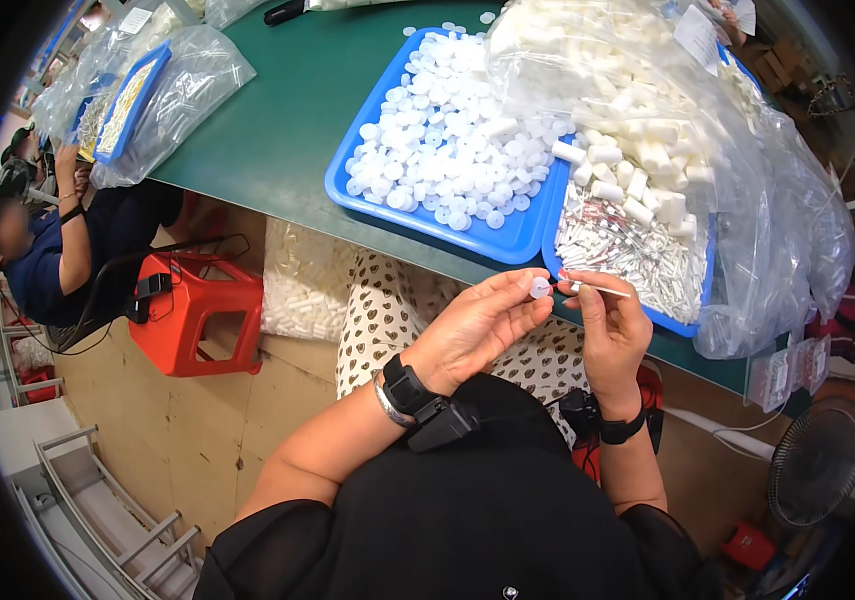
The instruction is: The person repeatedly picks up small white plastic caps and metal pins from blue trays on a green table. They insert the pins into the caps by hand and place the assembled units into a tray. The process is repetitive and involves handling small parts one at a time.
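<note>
My left hand (pixel 477 322) pinches a small round white cap (pixel 540 288) between thumb and fingers, just in front of the table edge. My right hand (pixel 609 325) holds a thin clear stick with a red tip (pixel 595 289), its tip pointing at the cap. Both hands hover over my lap, below a blue tray (pixel 507 240) heaped with white caps (pixel 447 140). A second blue tray (pixel 682 322) to the right holds many of the thin sticks (pixel 627 250) under a clear bag of white tubes (pixel 637 110).
The green table (pixel 287 130) carries more bagged trays (pixel 147 100) at far left. A red plastic stool (pixel 197 310) stands on the floor, another person (pixel 57 250) sits at left, a fan (pixel 815 462) at lower right, a metal rack (pixel 107 520) at lower left.
</note>
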A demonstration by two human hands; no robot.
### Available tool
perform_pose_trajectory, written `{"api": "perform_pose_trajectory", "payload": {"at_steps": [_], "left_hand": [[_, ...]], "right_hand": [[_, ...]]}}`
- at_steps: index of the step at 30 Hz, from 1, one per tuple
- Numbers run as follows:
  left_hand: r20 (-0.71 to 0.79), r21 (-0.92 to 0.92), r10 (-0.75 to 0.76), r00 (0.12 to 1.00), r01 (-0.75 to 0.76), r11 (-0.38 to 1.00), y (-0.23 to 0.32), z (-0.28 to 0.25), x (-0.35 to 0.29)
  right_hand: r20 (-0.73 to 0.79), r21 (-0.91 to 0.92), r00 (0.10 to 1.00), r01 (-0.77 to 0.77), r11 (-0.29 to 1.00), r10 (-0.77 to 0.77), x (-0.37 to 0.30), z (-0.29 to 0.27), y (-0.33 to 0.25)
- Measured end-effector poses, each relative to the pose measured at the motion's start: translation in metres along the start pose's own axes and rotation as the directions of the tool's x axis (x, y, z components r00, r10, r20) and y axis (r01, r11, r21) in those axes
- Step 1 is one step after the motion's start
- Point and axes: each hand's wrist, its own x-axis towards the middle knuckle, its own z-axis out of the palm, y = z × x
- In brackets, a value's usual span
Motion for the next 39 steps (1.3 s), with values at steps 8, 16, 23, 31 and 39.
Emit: {"api": "perform_pose_trajectory", "payload": {"at_steps": [8,16,23,31,39], "left_hand": [[0.019,-0.008,-0.013,1.000,0.013,1.000,0.000,0.001,0.001],[-0.021,0.069,-0.019,1.000,0.021,0.997,0.000,-0.001,-0.002],[0.008,0.117,-0.008,1.000,0.007,0.993,-0.009,-0.006,0.002],[0.034,0.014,-0.029,0.999,0.029,0.999,-0.020,-0.019,0.008],[-0.050,0.059,0.010,0.999,-0.007,0.998,-0.012,-0.018,0.008]], "right_hand": [[0.157,-0.286,0.944,0.325,0.901,-0.290,0.004,-0.002,-0.005],[0.303,-0.454,0.950,0.215,0.865,-0.076,0.007,-0.014,-0.017],[0.149,-0.141,0.954,-0.239,0.961,0.259,0.000,-0.004,-0.012],[0.222,-0.478,0.968,0.216,0.851,-0.121,-0.003,0.005,-0.002],[0.254,-0.297,0.946,-0.120,0.947,0.200,0.002,0.000,0.002]]}}
